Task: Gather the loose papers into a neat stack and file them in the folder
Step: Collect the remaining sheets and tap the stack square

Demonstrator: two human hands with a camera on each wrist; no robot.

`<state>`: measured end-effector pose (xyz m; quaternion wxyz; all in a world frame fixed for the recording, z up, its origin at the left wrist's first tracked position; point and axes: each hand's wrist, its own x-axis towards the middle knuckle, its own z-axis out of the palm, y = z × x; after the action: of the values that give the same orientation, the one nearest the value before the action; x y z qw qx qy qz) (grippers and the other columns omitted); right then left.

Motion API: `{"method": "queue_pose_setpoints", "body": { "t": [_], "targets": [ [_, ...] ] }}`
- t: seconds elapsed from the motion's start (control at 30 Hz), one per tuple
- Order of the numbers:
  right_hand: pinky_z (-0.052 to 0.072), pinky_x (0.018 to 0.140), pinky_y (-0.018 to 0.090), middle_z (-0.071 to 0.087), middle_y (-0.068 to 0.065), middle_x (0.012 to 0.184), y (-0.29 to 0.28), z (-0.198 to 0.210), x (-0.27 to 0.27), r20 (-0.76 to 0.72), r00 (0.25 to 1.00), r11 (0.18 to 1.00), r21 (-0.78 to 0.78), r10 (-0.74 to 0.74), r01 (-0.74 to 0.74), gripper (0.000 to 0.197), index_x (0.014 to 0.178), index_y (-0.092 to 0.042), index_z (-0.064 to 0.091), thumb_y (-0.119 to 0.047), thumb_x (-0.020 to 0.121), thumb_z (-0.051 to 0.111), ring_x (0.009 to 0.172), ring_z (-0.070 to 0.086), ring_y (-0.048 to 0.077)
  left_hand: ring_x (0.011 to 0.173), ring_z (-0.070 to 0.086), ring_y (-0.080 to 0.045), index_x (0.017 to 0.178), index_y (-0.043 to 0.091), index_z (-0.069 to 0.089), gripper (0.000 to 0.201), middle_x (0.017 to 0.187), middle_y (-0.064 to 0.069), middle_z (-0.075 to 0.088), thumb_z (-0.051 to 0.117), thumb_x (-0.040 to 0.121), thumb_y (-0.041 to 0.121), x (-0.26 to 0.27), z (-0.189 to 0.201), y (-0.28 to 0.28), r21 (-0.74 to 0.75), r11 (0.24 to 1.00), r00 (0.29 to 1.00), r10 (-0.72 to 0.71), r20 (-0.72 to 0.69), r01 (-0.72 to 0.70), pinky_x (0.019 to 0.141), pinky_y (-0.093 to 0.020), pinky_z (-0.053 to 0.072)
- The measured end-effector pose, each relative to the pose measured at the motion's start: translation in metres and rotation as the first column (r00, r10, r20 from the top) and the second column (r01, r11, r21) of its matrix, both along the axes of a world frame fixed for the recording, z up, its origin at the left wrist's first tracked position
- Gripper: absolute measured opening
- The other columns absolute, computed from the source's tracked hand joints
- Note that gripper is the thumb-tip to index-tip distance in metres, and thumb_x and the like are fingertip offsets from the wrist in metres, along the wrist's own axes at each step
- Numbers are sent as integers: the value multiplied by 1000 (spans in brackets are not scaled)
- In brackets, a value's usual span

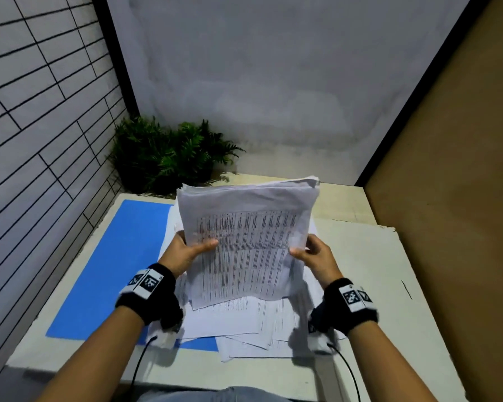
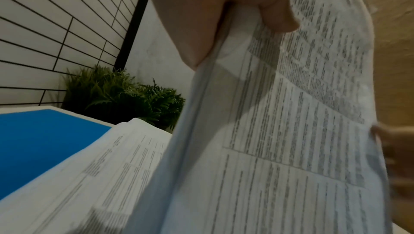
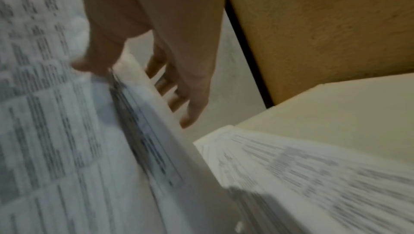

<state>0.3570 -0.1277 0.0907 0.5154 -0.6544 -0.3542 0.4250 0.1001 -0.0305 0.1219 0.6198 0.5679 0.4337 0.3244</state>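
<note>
A thick stack of printed papers (image 1: 247, 242) stands nearly upright above the table, held between both hands. My left hand (image 1: 192, 250) grips its left edge, thumb on the front sheet; in the left wrist view the thumb (image 2: 277, 16) presses the printed face (image 2: 291, 131). My right hand (image 1: 311, 252) pinches the right edge, thumb in front, fingers (image 3: 192, 96) behind the stack (image 3: 56, 113). More loose sheets (image 1: 244, 323) lie spread on the table beneath. The blue folder (image 1: 114, 262) lies flat at the left, partly under those sheets.
A green fern plant (image 1: 169, 155) sits at the table's far left corner. A tiled wall (image 1: 41, 111) runs along the left, a brown board (image 1: 453, 169) along the right. The pale table (image 1: 375, 285) extends to the right of the papers.
</note>
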Motion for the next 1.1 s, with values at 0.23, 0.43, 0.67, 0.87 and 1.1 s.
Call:
{"method": "queue_pose_setpoints", "body": {
  "t": [0.23, 0.43, 0.67, 0.87, 1.1],
  "targets": [
    [46, 64, 34, 52, 1, 55, -20, -36, 7, 239, 953, 954, -191, -184, 232, 37, 49, -17, 51, 4, 71, 72, 62, 49, 21, 78, 68, 4, 86, 30, 63, 76, 77, 22, 74, 81, 20, 63, 0, -1, 7, -2, 995, 995, -95, -11, 95, 78, -24, 47],
    [39, 57, 28, 51, -5, 48, -29, -40, -14, 294, 918, 920, -207, -265, 332, 42, 45, -22, 49, 7, 68, 71, 53, 45, 16, 88, 68, -4, 88, 29, 65, 75, 82, 17, 75, 84, 22, 59, 2, -2, 10, -8, 995, 995, -100, -16, 100, 88, -33, 49],
    [43, 40, 7, 63, -7, 43, -27, -13, -58, -101, 957, 962, -36, -273, 271, 29, 82, 3, 60, 20, 85, 37, 38, 54, -7, 83, 67, 0, 91, 29, 59, 83, 81, 12, 75, 82, 18, 62, 1, -7, 10, 17, 998, 998, -64, 5, 64, 79, -24, 48],
    [48, 84, 17, 53, -3, 119, -22, 4, -34, -19, 992, 988, 90, -127, 128, 91, 125, -18, 41, -70, 55, 65, 102, 56, -3, 100, 62, -16, 103, 18, 59, 98, 101, -2, 67, 83, 18, 61, 1, -12, 9, -43, 999, 1000, -22, 0, 22, 85, -31, 48],
    [52, 72, 28, 73, -15, 72, 19, 68, -28, 38, 985, 959, 240, -166, 152, 23, 86, -15, 60, 3, 74, 68, 70, 64, -4, 75, 69, -3, 84, 18, 66, 32, 73, 11, 75, 81, 57, 10, 7, 0, 12, 28, 997, 993, 64, 98, -67, 92, -42, 50]
  ]
}}
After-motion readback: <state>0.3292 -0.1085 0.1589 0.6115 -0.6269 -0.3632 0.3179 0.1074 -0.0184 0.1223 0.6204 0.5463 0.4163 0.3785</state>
